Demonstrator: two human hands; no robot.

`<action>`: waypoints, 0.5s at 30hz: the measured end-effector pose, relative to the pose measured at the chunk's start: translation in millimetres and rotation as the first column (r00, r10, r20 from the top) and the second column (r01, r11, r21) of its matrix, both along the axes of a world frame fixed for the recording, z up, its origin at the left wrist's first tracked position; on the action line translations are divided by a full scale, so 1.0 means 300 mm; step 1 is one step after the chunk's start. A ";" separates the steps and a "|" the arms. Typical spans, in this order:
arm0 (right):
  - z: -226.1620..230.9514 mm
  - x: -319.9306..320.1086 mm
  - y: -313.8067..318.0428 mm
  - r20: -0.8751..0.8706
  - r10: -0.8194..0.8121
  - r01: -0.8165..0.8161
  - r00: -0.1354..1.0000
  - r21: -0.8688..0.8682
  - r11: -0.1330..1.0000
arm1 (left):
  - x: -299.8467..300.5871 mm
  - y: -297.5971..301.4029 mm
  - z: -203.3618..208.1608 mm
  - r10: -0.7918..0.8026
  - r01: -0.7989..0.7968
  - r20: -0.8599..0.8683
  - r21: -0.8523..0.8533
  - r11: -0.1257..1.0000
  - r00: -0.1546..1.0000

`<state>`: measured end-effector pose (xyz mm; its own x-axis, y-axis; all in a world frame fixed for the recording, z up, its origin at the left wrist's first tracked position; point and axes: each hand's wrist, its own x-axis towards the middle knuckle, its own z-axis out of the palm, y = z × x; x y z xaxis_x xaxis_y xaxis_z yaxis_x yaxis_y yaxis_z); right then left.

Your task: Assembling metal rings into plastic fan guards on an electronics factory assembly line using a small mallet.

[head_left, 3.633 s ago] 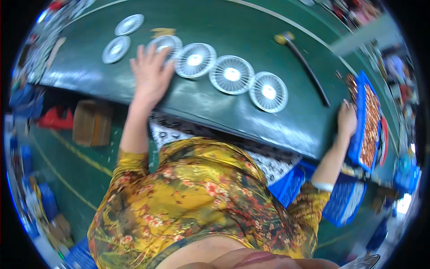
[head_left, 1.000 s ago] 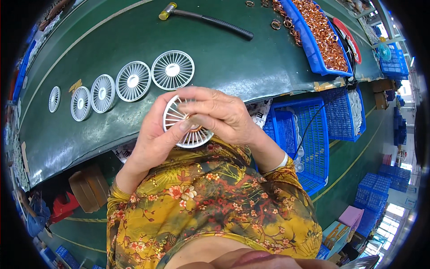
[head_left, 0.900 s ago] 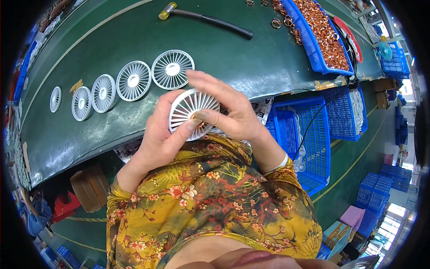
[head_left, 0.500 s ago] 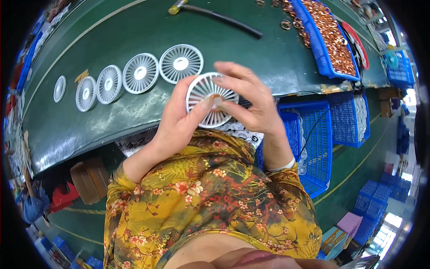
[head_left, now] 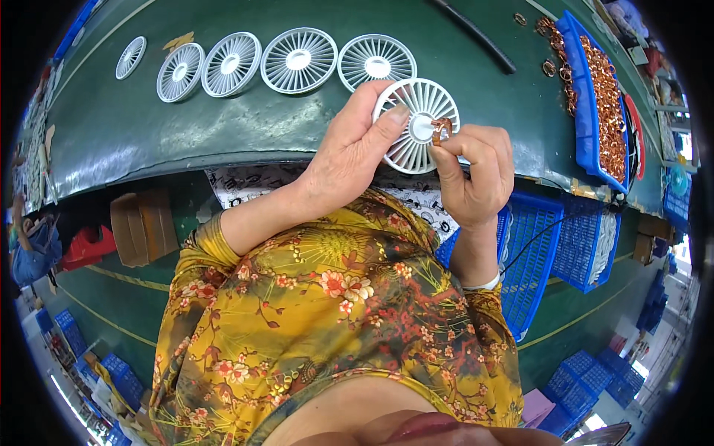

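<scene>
My left hand [head_left: 346, 160] grips a round white plastic disc with radial slats [head_left: 407, 157] by its left side, thumb across the face. It is held tilted above the bench's front edge. My right hand [head_left: 482, 172] pinches a small copper-coloured ring [head_left: 442, 131] between thumb and fingertips. That ring is against or just in front of the disc's central hub; whether it touches cannot be made out. Behind my hands, a similar slatted disc [head_left: 357, 68] lies on the green bench, and another slatted disc [head_left: 298, 39] is left of it, in a row of several.
A blue bin [head_left: 582, 111] full of copper-coloured rings stands at the right of the bench [head_left: 245, 134], with loose rings [head_left: 549, 68] beside it. A black tool handle [head_left: 476, 33] lies at the back. Blue baskets [head_left: 529, 279] sit below the bench edge at right.
My hands and the disc have shifted right in the picture. My right hand has drawn back from across the disc to its right side, and the copper-coloured ring now shows plainly.
</scene>
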<state>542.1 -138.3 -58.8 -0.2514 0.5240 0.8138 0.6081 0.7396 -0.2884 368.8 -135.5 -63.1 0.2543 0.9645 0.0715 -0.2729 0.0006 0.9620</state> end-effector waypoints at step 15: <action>0.024 -0.111 0.009 0.074 -0.058 0.067 0.996 -0.120 0.991 | -0.028 -0.028 -0.038 0.051 -0.046 -0.026 0.158 0.986 0.998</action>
<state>508.8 -135.6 -51.5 -0.2691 0.6347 0.7244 0.6740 0.6614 -0.3291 360.5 -144.0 -74.4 0.2119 0.9530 0.2164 -0.2399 -0.1640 0.9569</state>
